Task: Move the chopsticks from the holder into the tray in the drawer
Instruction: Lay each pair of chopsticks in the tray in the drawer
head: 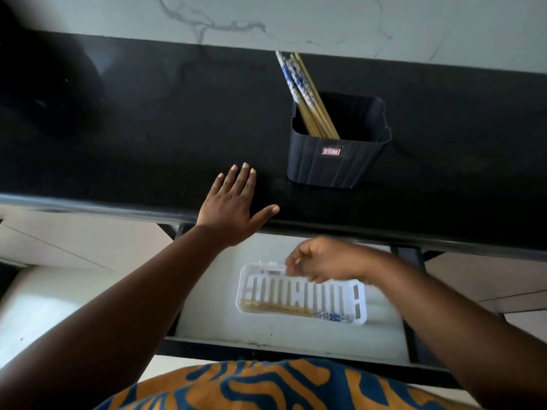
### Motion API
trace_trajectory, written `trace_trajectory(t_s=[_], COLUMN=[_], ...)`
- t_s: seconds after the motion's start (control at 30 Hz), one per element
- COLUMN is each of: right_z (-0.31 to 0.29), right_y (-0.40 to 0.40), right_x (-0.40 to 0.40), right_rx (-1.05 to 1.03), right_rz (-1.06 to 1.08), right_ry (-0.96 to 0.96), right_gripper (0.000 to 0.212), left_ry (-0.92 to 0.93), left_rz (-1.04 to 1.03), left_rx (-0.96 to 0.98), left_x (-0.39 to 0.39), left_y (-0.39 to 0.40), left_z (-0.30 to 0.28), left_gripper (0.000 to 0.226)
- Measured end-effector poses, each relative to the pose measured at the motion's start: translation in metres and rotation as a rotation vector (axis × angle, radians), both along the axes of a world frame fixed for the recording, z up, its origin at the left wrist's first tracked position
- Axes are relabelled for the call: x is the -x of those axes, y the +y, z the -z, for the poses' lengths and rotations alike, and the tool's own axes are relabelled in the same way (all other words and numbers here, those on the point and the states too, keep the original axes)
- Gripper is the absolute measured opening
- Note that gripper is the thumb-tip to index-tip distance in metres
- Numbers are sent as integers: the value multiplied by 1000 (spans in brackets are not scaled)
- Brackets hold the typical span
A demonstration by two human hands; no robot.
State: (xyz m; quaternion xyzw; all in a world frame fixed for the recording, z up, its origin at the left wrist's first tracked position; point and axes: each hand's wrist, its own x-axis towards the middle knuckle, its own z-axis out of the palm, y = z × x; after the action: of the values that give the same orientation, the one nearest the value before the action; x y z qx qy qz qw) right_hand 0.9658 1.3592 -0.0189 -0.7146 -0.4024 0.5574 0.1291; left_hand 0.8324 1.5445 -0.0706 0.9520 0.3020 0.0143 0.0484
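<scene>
A dark square holder (334, 161) stands on the black counter, with several wooden chopsticks (305, 96) with blue-and-white tops leaning out of it to the upper left. Below, an open drawer (207, 306) holds a white slotted tray (359, 300). Chopsticks (284, 307) lie along the tray's near side. My left hand (233, 205) rests flat on the counter's front edge, fingers spread, left of the holder. My right hand (322, 263) hovers blurred over the tray's far rim, fingers loosely curled; I see nothing in it.
The black countertop (133, 128) runs across the view, backed by a pale marbled wall (296, 19). White cabinet fronts (74, 238) flank the drawer. My patterned orange-and-blue clothing (266, 386) is just in front of the drawer's near edge.
</scene>
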Motion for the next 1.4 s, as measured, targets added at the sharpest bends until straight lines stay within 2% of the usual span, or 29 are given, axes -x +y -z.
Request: trace_trajectory(t_s=[0.07,0.13,0.23,0.3,0.47,0.57,0.73,1.0,1.4], right_z=[-59,-111,-152,-156,-123,-106,-90,-83,-87], right_y=[9,21,47,66,97,108,124,125,123], right_x=[-7,-19,-52,-73,-104,-115,-122,-129,-131], right_rx=[-130,-332,-614,-693,-576,-541,-428,-382,-382], right_rz=[51,108,304,430,488,499,514,580,591], right_ry=[225,269,45,-158,-481,-555,-402,-159,-125], right_gripper=[21,21,9,6,8,11,13,10,16], left_ry=[3,3,13,20,30,25,25,30,47], left_rz=[-1,-3,6,13,15,8,4,3,5], left_rx=[6,15,24,34,60,69,61,69,76], left_x=[0,-1,-1,-1,-1,-1,-2,-2,-1], left_y=[0,0,1,3,7,7,7,7,5], left_z=[0,0,1,2,3,3,3,4,-3], left_gripper=[104,105,102,102,103,102,102,101,103])
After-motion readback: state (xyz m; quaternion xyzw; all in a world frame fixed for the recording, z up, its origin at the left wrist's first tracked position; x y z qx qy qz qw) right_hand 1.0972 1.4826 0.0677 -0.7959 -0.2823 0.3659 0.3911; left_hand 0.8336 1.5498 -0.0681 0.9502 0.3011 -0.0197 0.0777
